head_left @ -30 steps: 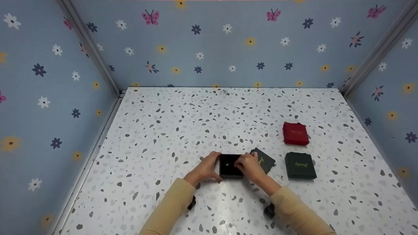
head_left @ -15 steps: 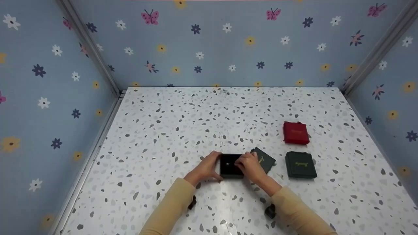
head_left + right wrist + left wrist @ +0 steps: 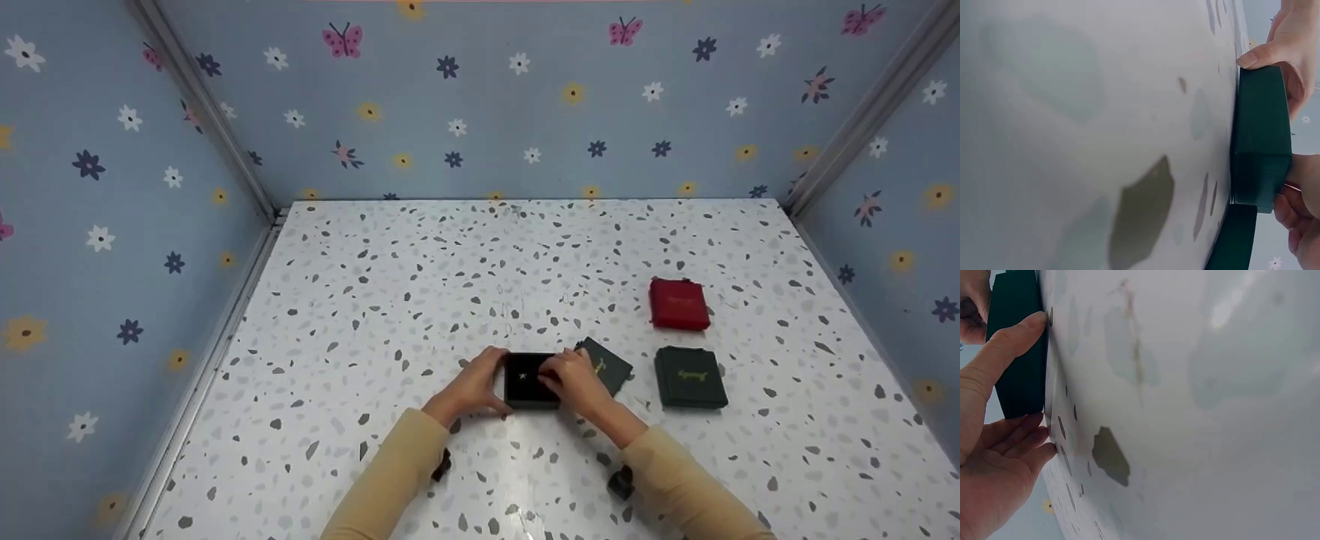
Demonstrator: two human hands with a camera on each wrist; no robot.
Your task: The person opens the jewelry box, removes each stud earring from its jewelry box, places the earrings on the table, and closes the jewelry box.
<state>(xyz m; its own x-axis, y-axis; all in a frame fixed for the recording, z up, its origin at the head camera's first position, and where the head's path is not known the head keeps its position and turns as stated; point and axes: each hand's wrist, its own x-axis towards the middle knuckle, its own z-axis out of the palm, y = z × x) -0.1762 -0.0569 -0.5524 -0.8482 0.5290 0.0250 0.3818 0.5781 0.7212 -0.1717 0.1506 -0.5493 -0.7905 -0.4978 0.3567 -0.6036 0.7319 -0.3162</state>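
Note:
A dark green jewelry box base (image 3: 514, 394) with a black lining lies uncovered on the table. On the lining sits a small shiny star-shaped piece (image 3: 523, 376). My left hand (image 3: 471, 386) grips the box's left end, thumb on the near side and fingers on the far side. My right hand (image 3: 576, 381) reaches over the right end, its fingertips bent together down at the lining; I cannot tell what they pinch. Beside the box a green lid (image 3: 613, 367) with gold lettering lies at an angle, partly behind the right hand; the right wrist view shows its edge.
Right of the lid stands a closed green jewelry box (image 3: 691, 379), and behind it a red one (image 3: 679, 305). A tiny gold-coloured item (image 3: 643, 405) lies between lid and green box. Flowered panels (image 3: 525, 97) border the speckled table at the back and sides.

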